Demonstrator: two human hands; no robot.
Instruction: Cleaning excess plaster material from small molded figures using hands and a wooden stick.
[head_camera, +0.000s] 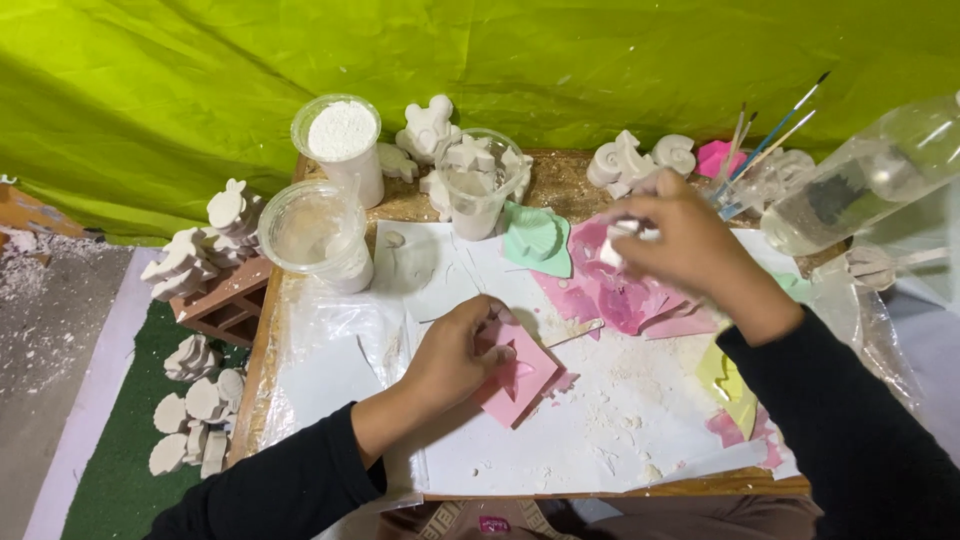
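Pink mould (518, 378) lies on the white-papered table (560, 440), pinned under her left hand (455, 358). Right hand (680, 240) pinches a white plaster piece (622, 240). Behind: one cup (342, 140) full of white powder, another cup (478, 180) holding plaster casts.

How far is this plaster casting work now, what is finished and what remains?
Done: many white plaster figures lie beside the table. In hand: the left hand presses a pink mould, and the right hand holds a small white piece. Left: other pink moulds and the cup of powder wait.
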